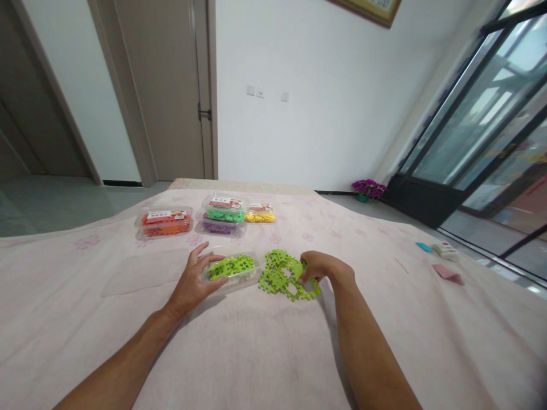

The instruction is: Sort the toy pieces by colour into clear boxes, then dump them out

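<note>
A clear plastic box (257,269) stands on the cloth in front of me, holding lime-green interlocking toy pieces (232,265). My left hand (197,275) grips its left end, thumb along the near side and fingers over the far side. To the right of the box, touching or nearly touching it, lies a loose pile of the same lime-green pieces (277,275). My right hand (321,266) is at the pile's right edge, its fingers closed on a lime-green piece; the fingertips are partly hidden.
A flat clear lid (143,272) lies left of the box. Farther back are closed boxes of red and orange pieces (166,222), green over purple pieces (223,216) and yellow pieces (260,213). At right lie a blue item (424,247), a white packet (445,251) and a pink pad (448,274).
</note>
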Demonstrator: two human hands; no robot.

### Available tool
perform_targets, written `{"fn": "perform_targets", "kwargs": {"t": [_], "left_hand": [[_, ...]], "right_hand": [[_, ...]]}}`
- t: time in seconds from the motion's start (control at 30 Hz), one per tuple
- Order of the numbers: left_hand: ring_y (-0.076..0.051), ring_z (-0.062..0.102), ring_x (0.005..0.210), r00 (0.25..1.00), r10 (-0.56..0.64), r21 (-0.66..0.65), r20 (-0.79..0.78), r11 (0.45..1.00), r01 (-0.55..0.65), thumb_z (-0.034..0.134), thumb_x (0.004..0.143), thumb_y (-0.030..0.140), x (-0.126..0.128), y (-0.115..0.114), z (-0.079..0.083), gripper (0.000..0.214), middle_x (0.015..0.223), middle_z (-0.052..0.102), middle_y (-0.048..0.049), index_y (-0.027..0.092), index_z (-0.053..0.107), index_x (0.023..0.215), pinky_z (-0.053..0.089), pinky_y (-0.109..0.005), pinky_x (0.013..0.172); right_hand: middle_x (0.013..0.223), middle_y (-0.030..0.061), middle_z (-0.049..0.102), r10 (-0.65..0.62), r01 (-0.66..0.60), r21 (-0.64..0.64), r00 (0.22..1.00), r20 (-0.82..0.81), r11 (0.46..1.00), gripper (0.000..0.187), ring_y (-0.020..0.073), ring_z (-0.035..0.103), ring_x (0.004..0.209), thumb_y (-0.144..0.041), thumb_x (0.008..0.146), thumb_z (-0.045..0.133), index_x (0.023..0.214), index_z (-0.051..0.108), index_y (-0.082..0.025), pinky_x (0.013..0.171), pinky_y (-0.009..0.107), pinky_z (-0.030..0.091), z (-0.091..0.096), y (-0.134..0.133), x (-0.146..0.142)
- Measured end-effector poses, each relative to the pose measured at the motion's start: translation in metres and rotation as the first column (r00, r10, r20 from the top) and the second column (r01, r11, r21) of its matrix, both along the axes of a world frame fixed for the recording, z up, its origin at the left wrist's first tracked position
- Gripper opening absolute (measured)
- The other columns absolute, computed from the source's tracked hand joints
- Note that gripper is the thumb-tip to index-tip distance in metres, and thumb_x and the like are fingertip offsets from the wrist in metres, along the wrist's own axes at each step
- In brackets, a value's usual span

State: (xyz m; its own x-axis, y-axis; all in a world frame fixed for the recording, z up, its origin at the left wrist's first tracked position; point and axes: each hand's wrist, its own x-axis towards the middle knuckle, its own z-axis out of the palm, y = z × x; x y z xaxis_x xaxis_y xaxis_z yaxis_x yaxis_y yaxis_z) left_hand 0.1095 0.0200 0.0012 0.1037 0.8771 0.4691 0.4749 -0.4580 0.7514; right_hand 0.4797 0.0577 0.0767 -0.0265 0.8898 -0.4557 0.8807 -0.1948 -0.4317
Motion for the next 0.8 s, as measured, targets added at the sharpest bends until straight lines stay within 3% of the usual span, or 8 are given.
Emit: {"fn": "perform_targets", "kwargs": {"t": [0.23, 0.37, 0.43, 0.5, 0.57, 0.67, 0.8], "left_hand": [[-0.031, 0.049, 0.133, 1.000, -0.009, -0.009, 0.013, 1.000, 0.009, 0.075, 0.076, 0.044, -0.001, 0.003, -0.003, 0.042, 0.151, 0.033, -0.0107, 0.026, 0.069, 0.114, 0.034, -0.056, 0.115], [-0.032, 0.044, 0.137, 0.999, -0.034, 0.010, -0.002, 0.999, 0.034, 0.074, 0.078, 0.044, -0.002, 0.003, -0.004, 0.043, 0.152, 0.032, -0.0107, 0.027, 0.067, 0.117, 0.032, -0.058, 0.116], [-0.033, 0.040, 0.140, 0.998, -0.052, 0.025, -0.030, 0.998, 0.053, 0.074, 0.078, 0.043, -0.001, 0.001, -0.003, 0.046, 0.153, 0.030, -0.0107, 0.027, 0.065, 0.121, 0.031, -0.058, 0.117], [-0.034, 0.036, 0.142, 0.996, -0.064, 0.043, -0.062, 0.997, 0.066, 0.075, 0.078, 0.042, 0.000, -0.001, -0.001, 0.051, 0.154, 0.030, -0.0109, 0.028, 0.062, 0.125, 0.029, -0.058, 0.118], [-0.034, 0.033, 0.144, 0.994, -0.063, 0.057, -0.089, 0.996, 0.068, 0.076, 0.077, 0.041, 0.001, -0.003, 0.002, 0.060, 0.154, 0.031, -0.0110, 0.028, 0.056, 0.132, 0.027, -0.058, 0.118], [-0.034, 0.032, 0.144, 0.993, -0.072, 0.070, -0.091, 0.994, 0.078, 0.077, 0.075, 0.041, 0.004, -0.006, 0.005, 0.076, 0.153, 0.032, -0.0115, 0.030, 0.044, 0.143, 0.028, -0.058, 0.118], [-0.034, 0.039, 0.141, 0.990, -0.138, 0.084, -0.022, 0.987, 0.140, 0.077, 0.076, 0.038, 0.008, -0.006, 0.006, 0.088, 0.152, 0.030, -0.0133, 0.031, 0.030, 0.151, 0.036, -0.055, 0.115]], "right_hand": [[0.064, -0.0006, 0.066, 0.033, -0.034, -0.007, 0.995, -0.097, 0.999, 0.036, 0.0141, 0.059, 0.052, -0.024, 0.048, 0.084, 0.080, 0.067, -0.018, 0.052, 0.024, 0.045, 0.006, -0.002, 0.014], [0.067, -0.0011, 0.064, 0.092, -0.056, 0.125, 0.949, -0.302, 0.991, 0.032, 0.0115, 0.056, 0.055, -0.025, 0.054, 0.080, 0.082, 0.069, -0.017, 0.048, 0.020, 0.042, 0.022, -0.006, 0.006], [0.065, -0.0021, 0.061, 0.102, 0.030, 0.288, 0.895, -0.433, 0.957, 0.032, 0.0104, 0.053, 0.054, -0.028, 0.061, 0.077, 0.089, 0.069, -0.016, 0.047, 0.019, 0.041, 0.028, -0.005, -0.009], [0.065, -0.0029, 0.059, 0.101, 0.188, 0.440, 0.826, -0.555, 0.878, 0.035, 0.0100, 0.052, 0.055, -0.033, 0.068, 0.073, 0.097, 0.066, -0.016, 0.047, 0.019, 0.041, 0.030, -0.004, -0.033], [0.065, -0.0047, 0.055, 0.108, 0.292, 0.490, 0.764, -0.636, 0.821, 0.041, 0.0102, 0.051, 0.054, -0.037, 0.071, 0.073, 0.105, 0.064, -0.017, 0.046, 0.020, 0.044, 0.027, -0.004, -0.061], [0.060, -0.0073, 0.049, 0.160, 0.258, 0.486, 0.731, -0.664, 0.835, 0.043, 0.0101, 0.048, 0.051, -0.041, 0.075, 0.072, 0.111, 0.063, -0.020, 0.046, 0.021, 0.045, 0.016, -0.008, -0.104], [0.063, -0.0043, 0.057, 0.230, 0.152, 0.613, 0.836, -0.498, 0.776, 0.035, 0.0125, 0.055, 0.057, -0.040, 0.081, 0.071, 0.110, 0.067, -0.021, 0.056, 0.024, 0.048, 0.002, -0.016, -0.142]]}}
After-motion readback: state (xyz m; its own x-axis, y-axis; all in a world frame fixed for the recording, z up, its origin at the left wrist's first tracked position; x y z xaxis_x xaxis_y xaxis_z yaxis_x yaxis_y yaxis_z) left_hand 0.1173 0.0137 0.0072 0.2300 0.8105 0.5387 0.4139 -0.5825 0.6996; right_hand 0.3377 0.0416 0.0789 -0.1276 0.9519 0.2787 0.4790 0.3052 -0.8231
